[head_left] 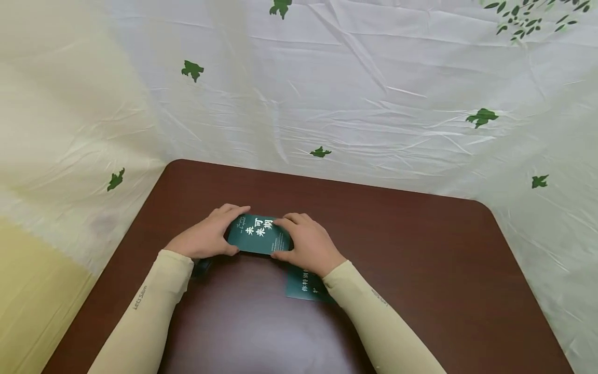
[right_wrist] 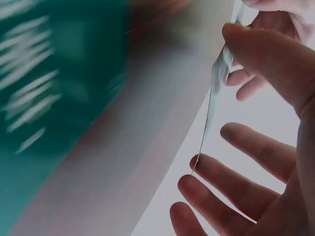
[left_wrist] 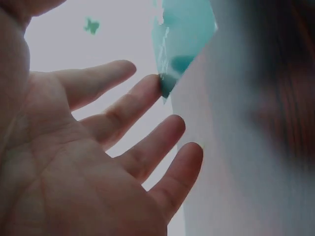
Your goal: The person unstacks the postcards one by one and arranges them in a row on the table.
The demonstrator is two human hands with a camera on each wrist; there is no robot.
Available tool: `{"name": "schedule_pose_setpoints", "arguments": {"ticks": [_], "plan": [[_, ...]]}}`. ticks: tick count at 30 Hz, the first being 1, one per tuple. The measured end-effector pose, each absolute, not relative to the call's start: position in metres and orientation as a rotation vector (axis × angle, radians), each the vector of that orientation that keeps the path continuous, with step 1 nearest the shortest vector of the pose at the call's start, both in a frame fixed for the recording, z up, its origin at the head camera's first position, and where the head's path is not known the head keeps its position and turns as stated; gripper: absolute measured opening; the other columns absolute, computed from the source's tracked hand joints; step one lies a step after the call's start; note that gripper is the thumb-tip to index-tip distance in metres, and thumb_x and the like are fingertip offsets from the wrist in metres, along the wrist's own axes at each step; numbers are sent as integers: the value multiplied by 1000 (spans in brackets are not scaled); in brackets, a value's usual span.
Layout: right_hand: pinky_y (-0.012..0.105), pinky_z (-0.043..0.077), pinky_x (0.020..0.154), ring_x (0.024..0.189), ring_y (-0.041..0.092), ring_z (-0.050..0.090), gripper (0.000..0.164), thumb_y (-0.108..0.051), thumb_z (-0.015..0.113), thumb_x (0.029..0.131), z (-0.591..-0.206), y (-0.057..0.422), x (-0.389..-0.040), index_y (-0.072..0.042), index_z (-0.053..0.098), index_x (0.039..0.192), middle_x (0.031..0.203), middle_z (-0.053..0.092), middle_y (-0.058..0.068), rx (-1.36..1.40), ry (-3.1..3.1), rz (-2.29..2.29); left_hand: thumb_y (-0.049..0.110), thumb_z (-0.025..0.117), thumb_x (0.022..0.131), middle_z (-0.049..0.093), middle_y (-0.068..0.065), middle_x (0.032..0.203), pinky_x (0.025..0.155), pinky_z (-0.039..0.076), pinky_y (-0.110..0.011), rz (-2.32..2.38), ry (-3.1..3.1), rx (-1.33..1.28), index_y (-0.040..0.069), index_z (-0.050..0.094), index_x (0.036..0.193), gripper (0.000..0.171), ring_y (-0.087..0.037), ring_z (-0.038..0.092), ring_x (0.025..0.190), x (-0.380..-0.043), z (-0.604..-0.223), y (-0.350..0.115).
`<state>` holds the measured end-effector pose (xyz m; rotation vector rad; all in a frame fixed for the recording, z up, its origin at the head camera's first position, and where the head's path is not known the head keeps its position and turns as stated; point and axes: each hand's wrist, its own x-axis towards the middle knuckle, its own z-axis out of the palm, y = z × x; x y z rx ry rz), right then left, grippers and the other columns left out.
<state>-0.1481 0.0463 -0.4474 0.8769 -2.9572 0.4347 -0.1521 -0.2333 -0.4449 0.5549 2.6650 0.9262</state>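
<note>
A teal-green card point(head_left: 252, 245) with white Chinese characters is held above the table between both hands. My left hand point(head_left: 205, 239) holds its left end by the edges, thumb at the near edge and fingers at the far one. At the right end, my right hand point(head_left: 310, 243) grips it likewise, thumb near. In the left wrist view, a fingertip touches a corner of the card point(left_wrist: 184, 29). The right wrist view shows the held card point(right_wrist: 216, 88) nearly edge-on. A second green card point(head_left: 299, 288) lies on the table, partly hidden under the right wrist.
The dark reddish-brown table point(head_left: 420, 259) has rounded far corners. A small dark object point(head_left: 201, 267) lies by the left wrist, mostly hidden. White cloth point(head_left: 374, 104) with green leaf shapes hangs behind and around the table.
</note>
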Motion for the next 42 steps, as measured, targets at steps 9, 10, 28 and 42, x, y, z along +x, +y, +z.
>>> {"name": "schedule_pose_setpoints", "arguments": {"ticks": [9, 10, 28, 42], "plan": [[45, 55, 112, 137, 27, 60, 70, -52, 87, 89, -453, -22, -183, -18, 67, 146, 148, 65, 5, 918, -3002, 458, 11, 77, 89, 24, -11, 175, 106, 49, -61, 1038, 2624, 353, 27, 26, 173, 100, -41, 31, 149, -169, -459, -296], [45, 55, 112, 137, 27, 60, 69, -52, 86, 89, -455, -28, -185, -18, 67, 147, 148, 64, 5, 919, -3010, 455, 11, 77, 89, 24, -11, 175, 105, 49, -61, 1042, 2623, 338, 28, 25, 173, 100, -41, 30, 149, -170, -460, -301], [44, 56, 109, 135, 26, 57, 72, -54, 82, 93, -468, -60, -207, -19, 61, 152, 154, 61, 4, 893, -3105, 384, 8, 75, 88, 24, -11, 176, 108, 47, -65, 1044, 2624, 234, 25, 26, 173, 100, -44, 17, 157, -183, -467, -319], [57, 51, 116, 153, 37, 49, 96, -58, 80, 93, -450, -15, -194, -20, 36, 170, 171, 41, 13, 774, -3125, 707, 15, 80, 88, 14, -11, 182, 109, 44, -74, 1015, 2667, 274, 25, 17, 175, 108, -50, 14, 160, -180, -446, -305]]}}
